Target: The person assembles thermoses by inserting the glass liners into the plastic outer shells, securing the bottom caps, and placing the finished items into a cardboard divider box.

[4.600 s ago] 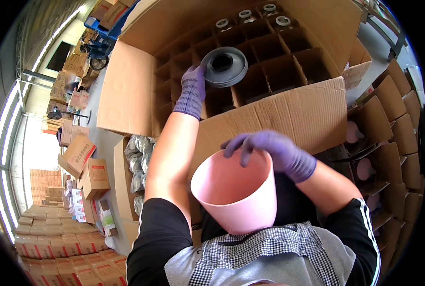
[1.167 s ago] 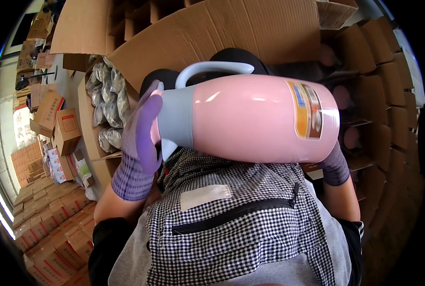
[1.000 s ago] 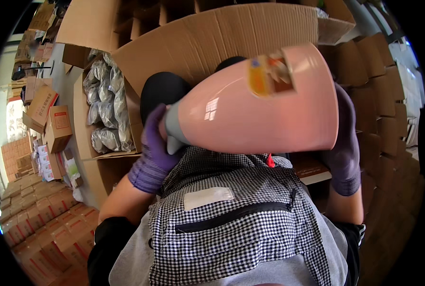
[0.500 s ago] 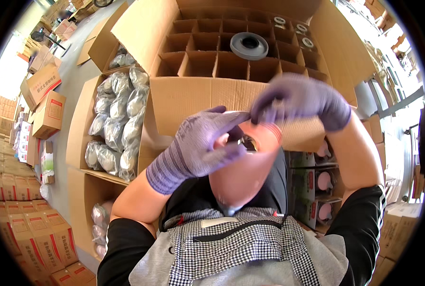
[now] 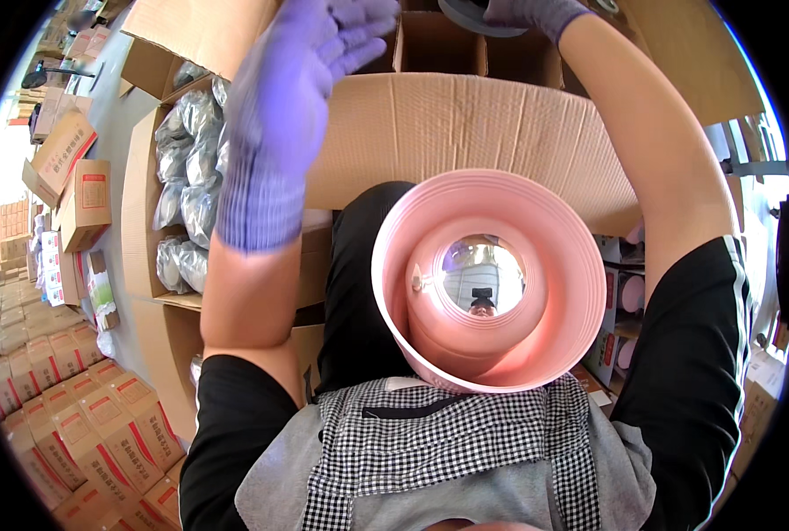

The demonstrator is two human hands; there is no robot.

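Pink plastic, the open-ended flask shell (image 5: 487, 283) is sitting mouth-up against the person's apron (image 5: 447, 442), apparently propped in the lap so both hands are freed. The left hand (image 5: 297, 80), gloved, is hanging spread open, holding nothing. The right hand (image 5: 536, 11) is reaching to a dark round part (image 5: 474, 11) in the divided carton (image 5: 465, 133); its grip is cut off from view.

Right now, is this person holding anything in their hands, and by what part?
The right hand grips the rim of a dark grey disc. The left hand is open, holding nothing.

Stacked cartons (image 5: 40, 416), grey floor (image 5: 111, 97), daylight
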